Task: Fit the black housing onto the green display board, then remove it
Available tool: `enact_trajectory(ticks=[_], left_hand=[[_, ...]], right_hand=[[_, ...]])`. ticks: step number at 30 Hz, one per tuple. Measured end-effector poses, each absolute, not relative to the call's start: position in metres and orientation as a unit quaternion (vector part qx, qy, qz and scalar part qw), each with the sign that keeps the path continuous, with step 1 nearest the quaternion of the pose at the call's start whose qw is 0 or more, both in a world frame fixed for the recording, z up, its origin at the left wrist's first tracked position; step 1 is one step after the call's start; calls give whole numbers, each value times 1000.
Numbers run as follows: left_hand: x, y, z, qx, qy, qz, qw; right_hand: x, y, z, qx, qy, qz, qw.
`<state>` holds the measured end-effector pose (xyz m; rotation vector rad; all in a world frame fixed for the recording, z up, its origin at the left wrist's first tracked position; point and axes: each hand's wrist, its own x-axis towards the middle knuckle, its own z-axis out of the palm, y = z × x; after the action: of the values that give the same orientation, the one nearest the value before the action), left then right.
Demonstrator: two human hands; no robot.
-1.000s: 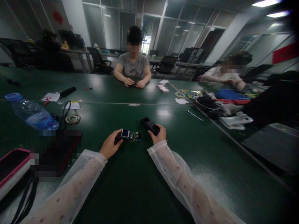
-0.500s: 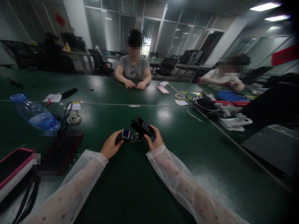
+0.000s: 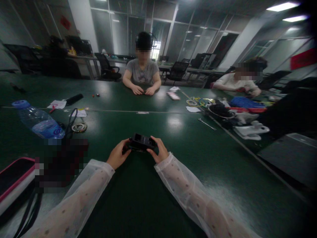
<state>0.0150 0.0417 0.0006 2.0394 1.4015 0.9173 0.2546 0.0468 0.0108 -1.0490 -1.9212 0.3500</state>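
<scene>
A black plastic cover [image 3: 143, 142] with a square window and a row of small holes lies over the circuit board, in front of me above the green table. My right hand [image 3: 159, 151] grips the cover's right end between thumb and fingers. At the other end my left hand [image 3: 118, 155] is closed on the circuit board, which is now mostly hidden under the cover; only a thin strip shows along the near side. Whether the two parts are fully seated together I cannot tell.
To the left are a water bottle [image 3: 41, 120], a coil of wire [image 3: 79, 127] and a pink-edged device [image 3: 16, 175]. A wrench [image 3: 207, 124], cables [image 3: 220, 110] and a grey laptop-like slab [image 3: 289, 158] lie to the right. Two people sit across the green table [image 3: 173, 124].
My right hand has brought the black cover down and left onto the circuit board, hiding its small screen. My left hand has stayed about where it was.
</scene>
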Motion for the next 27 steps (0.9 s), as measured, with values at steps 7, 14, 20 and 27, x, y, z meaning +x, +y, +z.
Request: enact_trajectory(ticks=[7, 14, 20, 27], left_hand=[[16, 39, 7, 746, 521, 327, 256], [17, 37, 9, 745, 518, 330, 259], [17, 37, 9, 746, 517, 334, 253], [17, 36, 11, 750, 514, 333, 249]], right_hand=[[253, 48, 7, -412, -792, 121, 434], [253, 49, 5, -413, -802, 125, 413], [252, 50, 4, -406, -821, 125, 382], [253, 49, 5, -420, -807, 101, 403]])
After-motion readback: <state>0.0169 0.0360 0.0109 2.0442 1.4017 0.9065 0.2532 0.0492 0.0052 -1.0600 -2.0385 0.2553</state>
